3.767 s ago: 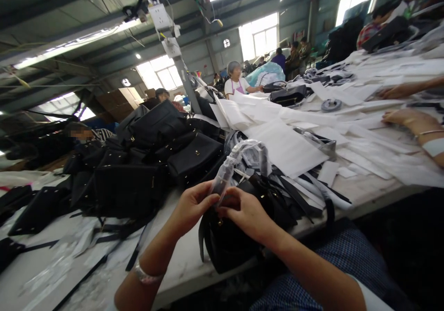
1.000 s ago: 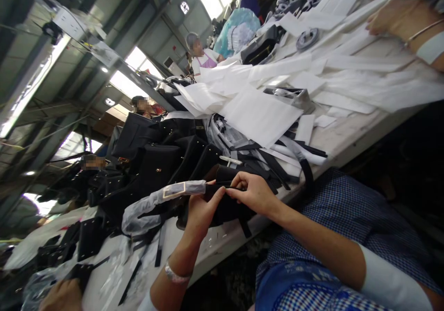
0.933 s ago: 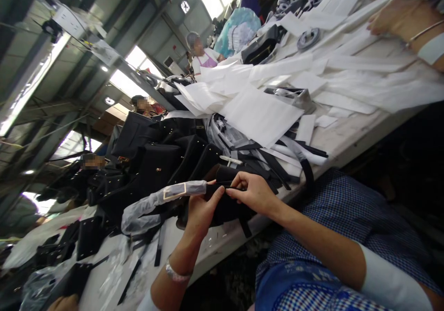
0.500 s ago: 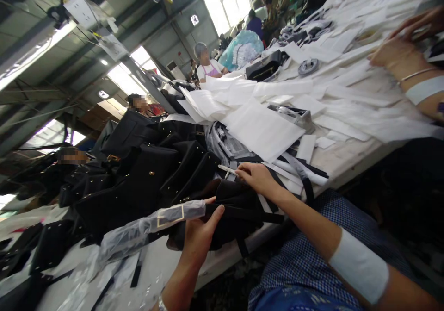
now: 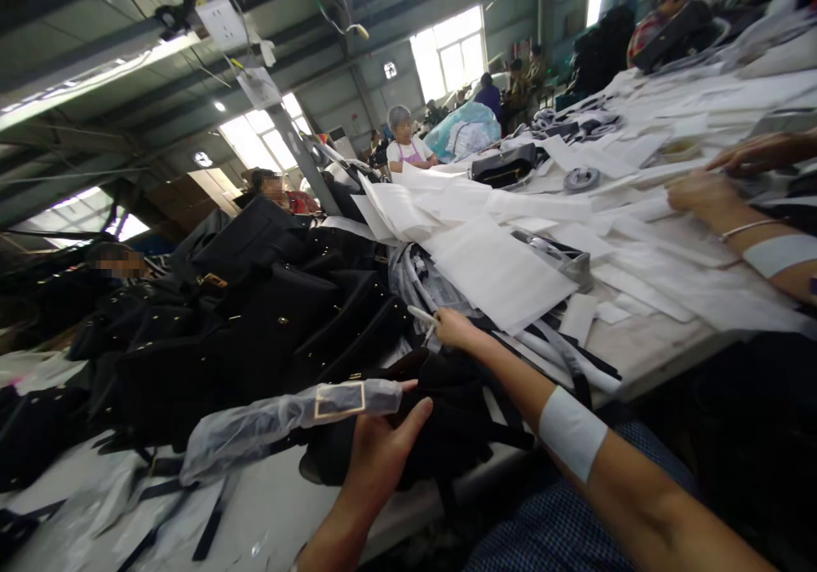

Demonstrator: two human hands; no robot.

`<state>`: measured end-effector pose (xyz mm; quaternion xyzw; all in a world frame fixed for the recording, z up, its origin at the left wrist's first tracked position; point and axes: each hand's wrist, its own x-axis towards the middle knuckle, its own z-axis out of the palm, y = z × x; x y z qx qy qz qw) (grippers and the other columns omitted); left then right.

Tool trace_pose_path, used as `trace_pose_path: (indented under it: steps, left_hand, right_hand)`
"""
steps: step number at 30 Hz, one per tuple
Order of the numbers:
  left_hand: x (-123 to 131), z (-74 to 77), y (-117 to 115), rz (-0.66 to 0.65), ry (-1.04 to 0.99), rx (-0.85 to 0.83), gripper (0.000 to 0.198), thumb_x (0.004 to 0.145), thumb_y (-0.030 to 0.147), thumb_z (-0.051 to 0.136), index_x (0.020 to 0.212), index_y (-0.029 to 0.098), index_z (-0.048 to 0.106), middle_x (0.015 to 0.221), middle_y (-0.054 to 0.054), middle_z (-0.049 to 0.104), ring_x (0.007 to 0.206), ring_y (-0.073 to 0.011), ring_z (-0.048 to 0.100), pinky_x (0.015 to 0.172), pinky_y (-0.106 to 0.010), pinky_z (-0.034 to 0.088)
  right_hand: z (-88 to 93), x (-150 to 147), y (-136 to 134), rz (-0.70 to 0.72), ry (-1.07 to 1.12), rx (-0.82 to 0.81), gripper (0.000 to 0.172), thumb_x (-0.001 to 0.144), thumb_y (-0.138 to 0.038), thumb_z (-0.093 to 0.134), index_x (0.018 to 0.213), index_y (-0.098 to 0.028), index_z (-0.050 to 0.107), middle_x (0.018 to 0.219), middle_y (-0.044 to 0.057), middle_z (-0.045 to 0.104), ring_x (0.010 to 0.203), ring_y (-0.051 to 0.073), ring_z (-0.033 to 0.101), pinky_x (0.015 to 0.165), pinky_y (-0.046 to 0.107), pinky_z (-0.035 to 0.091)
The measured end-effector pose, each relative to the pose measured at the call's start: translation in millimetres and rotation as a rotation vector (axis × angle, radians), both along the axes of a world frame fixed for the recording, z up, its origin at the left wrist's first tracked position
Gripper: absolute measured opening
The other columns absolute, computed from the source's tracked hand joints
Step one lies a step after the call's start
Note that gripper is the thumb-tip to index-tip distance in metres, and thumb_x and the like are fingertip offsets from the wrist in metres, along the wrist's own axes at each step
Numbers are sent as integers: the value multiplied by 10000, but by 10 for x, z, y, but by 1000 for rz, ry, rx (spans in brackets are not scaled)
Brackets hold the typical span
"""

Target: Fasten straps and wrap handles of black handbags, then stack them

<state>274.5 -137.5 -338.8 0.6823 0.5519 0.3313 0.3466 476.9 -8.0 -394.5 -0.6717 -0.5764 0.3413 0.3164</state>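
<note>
My left hand (image 5: 379,457) is closed on a black bag (image 5: 450,414) near the table's front edge, thumb on top and fingers partly hidden behind. Across those fingers lies a strap wrapped in clear plastic (image 5: 248,431), with a gold rectangular buckle (image 5: 339,399) showing through. Just beyond the bag, my right hand (image 5: 454,330) pinches a slender white tool (image 5: 421,314) with two prongs pointing left; its exact kind is unclear. A pale blue band (image 5: 573,433) circles my right forearm.
Black bags with gold studs (image 5: 287,308) are heaped at the left. White sheets (image 5: 504,270) spread over the table's middle, beside wrapped straps (image 5: 412,278). At the right edge, another person's hands (image 5: 708,193) are over the table. Loose black strips (image 5: 210,521) lie at front left.
The whole view has shifted, so the table and bags appear moved. My right forearm is swung further left in the picture. Both hands keep their holds.
</note>
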Motion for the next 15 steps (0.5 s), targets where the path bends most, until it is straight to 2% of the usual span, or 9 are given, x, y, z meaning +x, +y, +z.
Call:
trace_pose_path:
  steps: [2, 4, 6, 8, 10, 11, 13, 15]
  left_hand:
    - [17, 20, 11, -25, -19, -6, 384, 789, 446, 732, 1098, 218, 714, 1128, -79, 715, 1120, -309, 632, 1027, -467, 445]
    - [31, 26, 22, -42, -41, -22, 373, 794, 437, 731, 1096, 218, 715, 1125, -78, 719, 1120, -304, 634, 1024, -458, 448]
    - [38, 19, 33, -47, -51, -30, 377, 792, 441, 738, 1100, 225, 714, 1127, -73, 720, 1117, -301, 636, 1018, -453, 452]
    - [42, 12, 41, -40, -55, -28, 385, 784, 451, 747, 1099, 231, 713, 1119, -68, 722, 1107, -299, 640, 1010, -449, 455]
    - [47, 13, 48, -36, -63, -38, 392, 782, 454, 751, 1101, 229, 712, 1101, -66, 727, 1090, -297, 649, 1002, -445, 458]
    - [51, 16, 51, -33, -70, -49, 396, 779, 454, 753, 1100, 225, 712, 1085, -66, 732, 1076, -297, 656, 993, -444, 464]
    - [62, 24, 55, -28, -92, -72, 409, 770, 454, 761, 1098, 216, 711, 1055, -67, 741, 1049, -298, 667, 970, -439, 478]
    - [77, 31, 55, -24, -111, -74, 418, 755, 450, 773, 1087, 203, 713, 1039, -70, 746, 1032, -299, 674, 957, -434, 485]
  right_hand:
    - [112, 154, -162, -59, 131, 53, 216, 941, -264, 566, 1104, -124, 585, 930, 67, 668, 796, 170, 652, 689, 304, 546]
    - [252, 298, -436, -107, 252, 125, 290, 948, -256, 487, 1209, -130, 500, 830, 29, 643, 675, 133, 616, 588, 242, 502]
    - [386, 396, -803, -127, 402, 215, 387, 958, -299, 442, 1325, -182, 399, 728, -40, 570, 543, 92, 521, 489, 194, 424]
    - [475, 422, -1206, -107, 669, 302, 423, 952, -373, 480, 1343, -230, 409, 598, -98, 433, 423, 68, 359, 401, 174, 294]
    - [498, 369, -1575, -66, 921, 322, 357, 926, -434, 557, 1210, -219, 543, 528, -110, 365, 386, 53, 274, 374, 178, 204]
    - [486, 317, -1728, -45, 987, 306, 325, 908, -452, 596, 1111, -198, 600, 516, -101, 385, 389, 49, 287, 378, 181, 199]
    - [435, 177, -1954, -15, 975, 244, 328, 881, -482, 643, 949, -162, 654, 517, -67, 453, 412, 50, 346, 396, 188, 220]
    - [375, 16, -2077, -16, 906, 197, 365, 866, -505, 657, 881, -142, 687, 510, -52, 465, 429, 56, 362, 414, 198, 239]
